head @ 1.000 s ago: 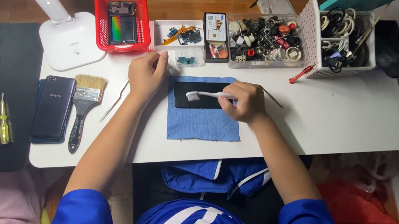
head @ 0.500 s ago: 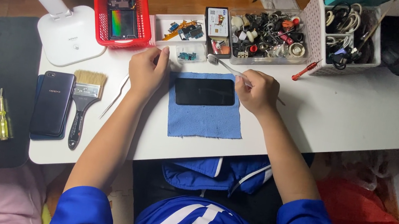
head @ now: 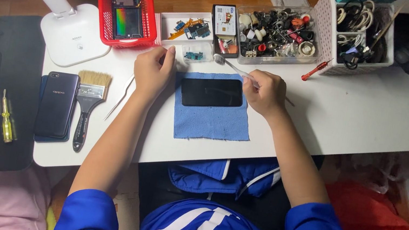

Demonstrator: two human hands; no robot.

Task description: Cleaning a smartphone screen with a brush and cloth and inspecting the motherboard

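Observation:
A black phone lies face up on a blue cloth in the middle of the white table. My right hand rests at the phone's right end and grips a small clear-handled brush whose head points left, up by the small parts trays. My left hand lies just left of the cloth with its fingers loosely curled, holding nothing that I can see. Thin metal tweezers lie on the table beside that hand.
A red basket holding a phone part, small parts trays, a clear box of bits and a white basket of cables line the far edge. A lamp base, dark phone, paintbrush and screwdriver sit left.
My right hand has lifted the brush off the phone's screen and swung its head up and left toward the parts trays. The left hand has stayed put.

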